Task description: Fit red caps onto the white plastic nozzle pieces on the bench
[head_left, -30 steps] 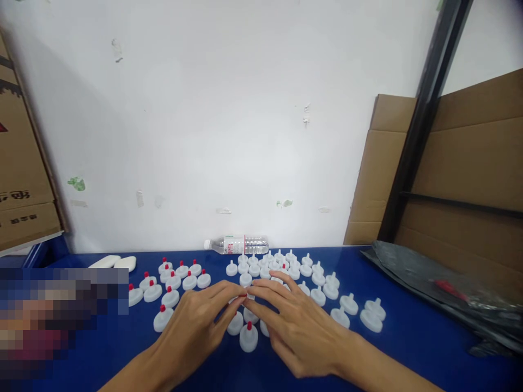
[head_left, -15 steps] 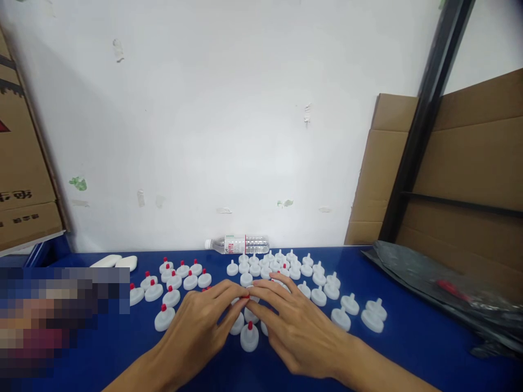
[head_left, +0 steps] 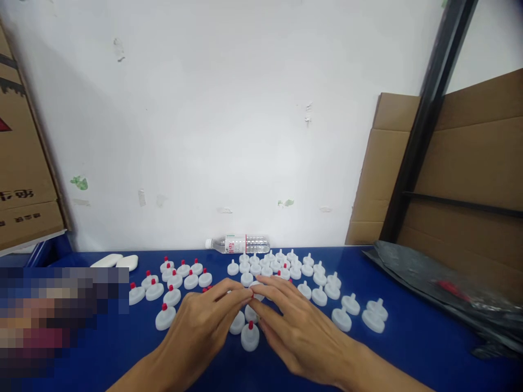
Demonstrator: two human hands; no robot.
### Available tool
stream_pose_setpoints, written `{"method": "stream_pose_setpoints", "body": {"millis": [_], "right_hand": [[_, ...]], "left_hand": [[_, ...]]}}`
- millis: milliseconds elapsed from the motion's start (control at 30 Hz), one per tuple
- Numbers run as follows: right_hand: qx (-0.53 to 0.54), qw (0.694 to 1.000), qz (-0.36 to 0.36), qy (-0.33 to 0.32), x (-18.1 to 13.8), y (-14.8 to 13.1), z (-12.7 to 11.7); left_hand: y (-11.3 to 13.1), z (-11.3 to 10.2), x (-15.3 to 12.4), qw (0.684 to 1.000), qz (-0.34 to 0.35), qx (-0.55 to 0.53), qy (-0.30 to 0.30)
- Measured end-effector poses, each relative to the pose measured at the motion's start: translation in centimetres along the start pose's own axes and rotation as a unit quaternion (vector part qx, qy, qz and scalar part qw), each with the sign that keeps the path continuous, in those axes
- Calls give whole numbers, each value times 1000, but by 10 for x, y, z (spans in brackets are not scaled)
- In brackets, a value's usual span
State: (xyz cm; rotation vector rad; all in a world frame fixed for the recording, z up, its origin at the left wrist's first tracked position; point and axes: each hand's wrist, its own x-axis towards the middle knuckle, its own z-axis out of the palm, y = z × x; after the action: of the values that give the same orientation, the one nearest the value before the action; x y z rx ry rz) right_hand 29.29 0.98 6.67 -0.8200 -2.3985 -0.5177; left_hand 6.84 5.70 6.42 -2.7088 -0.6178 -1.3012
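Note:
My left hand [head_left: 204, 321] and my right hand [head_left: 300, 326] meet at their fingertips over a group of white nozzle caps. Both have their fingers bent and pinched together; whatever they hold is hidden behind the fingers. Just below the fingertips stands a white nozzle cap with a red tip [head_left: 250, 337], upright on the blue table [head_left: 241, 375]. Other white caps [head_left: 237, 324] stand partly covered between the hands. Left of my left hand is another red-tipped cap [head_left: 165, 318]. Beyond my right hand stands a plain white cap [head_left: 341, 320] without a red tip.
Several red-tipped caps [head_left: 174, 279] stand at the left, several plain ones [head_left: 318, 296] at centre and right. A clear bottle [head_left: 257, 244] lies against the wall. White rounded pieces [head_left: 127, 262] lie far left, black plastic sheeting [head_left: 433, 288] at right. Cardboard [head_left: 28, 163] borders the left side.
The pinched fingertips have shifted slightly right, and the small red bit seen between them before is now hidden. The right fingers have drawn closer together. The surrounding caps look unmoved.

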Motion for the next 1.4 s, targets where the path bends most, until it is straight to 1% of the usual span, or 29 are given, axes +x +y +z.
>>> {"method": "stream_pose_setpoints", "body": {"millis": [67,133,200,267,400,467,533,600,700,767,867,967,1067,1133,1300,1400], "right_hand": [[-5,1000,-10,24,-1,1,0],[-11,999,-17,46,-2,1,1],[-18,997,-22,68,-2,1,0],[-28,995,-30,89,-2,0,-2],[-48,991,-49,117,1,0,-7],[-51,988,-64,130,2,0,-9],[-44,985,-80,144,3,0,-12],[-38,983,-94,150,3,0,-14],[-26,981,-115,154,3,-1,-15],[-17,979,-125,163,3,-2,-15],[-13,979,-124,163,3,-3,-14],[-6,982,-115,148,3,-3,-13],[-4,983,-116,141,2,-3,-13],[-5,984,-118,132,1,-2,-13],[-28,985,-126,110,-1,-1,-10],[-45,989,-116,84,-1,0,-10]], "left_hand": [[5,-1,4,996,-57,-65,0],[11,-3,9,981,-142,-130,-17],[14,-4,12,959,-216,-181,-41],[15,-3,14,933,-272,-229,-56],[14,-1,13,871,-360,-330,-55],[13,0,11,850,-367,-373,-56],[13,0,11,834,-356,-415,-69],[14,-2,11,812,-343,-464,-87],[19,-5,14,769,-330,-534,-126],[22,-8,17,754,-324,-552,-151],[25,-11,20,749,-320,-555,-166],[24,-10,20,746,-323,-559,-162],[21,-6,16,751,-323,-556,-152],[18,-3,13,759,-315,-550,-147],[8,2,7,795,-276,-519,-145],[6,3,7,802,-287,-505,-139]]}}
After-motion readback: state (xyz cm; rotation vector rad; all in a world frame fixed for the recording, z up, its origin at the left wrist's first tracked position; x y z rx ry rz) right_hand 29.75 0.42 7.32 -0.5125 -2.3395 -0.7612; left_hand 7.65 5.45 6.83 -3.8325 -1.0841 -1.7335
